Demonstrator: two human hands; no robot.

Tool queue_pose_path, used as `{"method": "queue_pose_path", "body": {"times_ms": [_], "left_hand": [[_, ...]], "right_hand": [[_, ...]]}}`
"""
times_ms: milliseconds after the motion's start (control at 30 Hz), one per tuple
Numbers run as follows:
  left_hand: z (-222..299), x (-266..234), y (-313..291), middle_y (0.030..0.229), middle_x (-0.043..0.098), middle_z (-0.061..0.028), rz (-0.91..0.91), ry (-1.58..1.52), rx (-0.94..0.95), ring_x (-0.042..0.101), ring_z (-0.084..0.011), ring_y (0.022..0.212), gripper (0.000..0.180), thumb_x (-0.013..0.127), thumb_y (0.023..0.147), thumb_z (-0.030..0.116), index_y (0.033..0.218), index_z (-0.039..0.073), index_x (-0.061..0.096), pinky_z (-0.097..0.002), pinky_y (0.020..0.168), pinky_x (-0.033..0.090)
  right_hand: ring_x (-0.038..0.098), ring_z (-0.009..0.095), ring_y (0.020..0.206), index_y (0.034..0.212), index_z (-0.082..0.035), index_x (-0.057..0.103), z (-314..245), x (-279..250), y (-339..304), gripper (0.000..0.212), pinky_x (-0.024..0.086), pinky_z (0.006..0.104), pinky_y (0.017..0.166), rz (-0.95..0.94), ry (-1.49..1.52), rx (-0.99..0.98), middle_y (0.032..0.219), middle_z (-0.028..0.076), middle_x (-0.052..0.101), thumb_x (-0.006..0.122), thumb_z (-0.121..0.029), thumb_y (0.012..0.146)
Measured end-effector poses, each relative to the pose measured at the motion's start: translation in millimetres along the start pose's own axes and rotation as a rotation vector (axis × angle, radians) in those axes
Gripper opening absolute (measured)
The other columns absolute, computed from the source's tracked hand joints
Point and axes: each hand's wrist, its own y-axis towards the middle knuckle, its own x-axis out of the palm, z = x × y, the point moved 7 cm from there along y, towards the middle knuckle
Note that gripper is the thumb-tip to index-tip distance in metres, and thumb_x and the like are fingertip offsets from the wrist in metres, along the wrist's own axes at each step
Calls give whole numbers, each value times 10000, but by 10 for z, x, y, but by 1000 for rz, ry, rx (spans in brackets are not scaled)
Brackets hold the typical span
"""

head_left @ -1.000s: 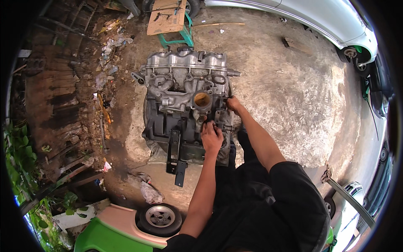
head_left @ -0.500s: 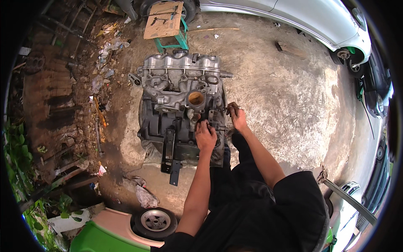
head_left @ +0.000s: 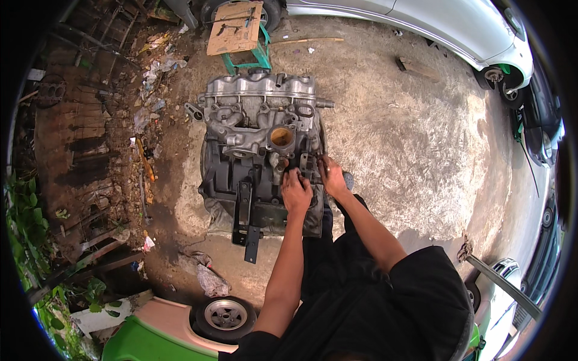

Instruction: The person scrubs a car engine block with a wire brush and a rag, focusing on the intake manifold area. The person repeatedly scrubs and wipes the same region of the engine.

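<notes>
A grey metal car engine (head_left: 229,174) sits upright on the ground before me, with a silver ribbed cover (head_left: 259,88) along its far side. My left hand (head_left: 296,191) rests on its near right part, fingers curled down among the parts below a round throttle opening (head_left: 281,138) with a tan inside. The fingertips are dark and whatever they grip is hidden. Beside it, my right hand (head_left: 332,177) is at the engine's right edge with the fingers bent together; what they pinch is too small to make out. A black metal bracket (head_left: 243,210) stands out left of my left hand.
A green stool with a wooden board (head_left: 236,29) carrying tools stands beyond the engine. A silver car (head_left: 421,27) is at the far right. Near left lie a wheel (head_left: 225,316) and a crumpled cloth (head_left: 212,281). Litter (head_left: 150,78) runs along the left.
My right hand has moved left and slightly down, from just off the engine's right side to against its edge. My left hand stays in nearly the same place.
</notes>
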Motion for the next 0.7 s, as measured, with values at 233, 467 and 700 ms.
{"method": "queue_pose_path", "body": {"times_ms": [233, 467, 700], "left_hand": [[-10, 6, -1, 863, 577, -182, 2, 22, -4, 565, -395, 879, 195, 551, 804, 40, 993, 0, 525, -500, 778, 455], [-32, 14, 0, 866, 605, -190, -36, 18, -35, 580, -407, 897, 236, 571, 814, 58, 1041, 0, 547, -516, 810, 470], [14, -8, -5, 832, 553, -175, 36, 36, 25, 558, -388, 841, 159, 548, 794, 31, 945, 6, 505, -505, 758, 449]], "right_hand": [[588, 483, 887, 1069, 18, 521, 132, 53, 211, 156, 483, 534, 759, -96, 21, 183, 972, 284, 611, 507, -71, 942], [573, 526, 873, 1174, 37, 465, -23, 136, -31, 264, 484, 539, 762, -160, -114, -35, 991, 307, 602, 499, -60, 931], [600, 490, 757, 1074, 69, 548, 227, 144, 448, 247, 474, 538, 639, -57, -10, 98, 764, 319, 587, 504, -149, 966]]}}
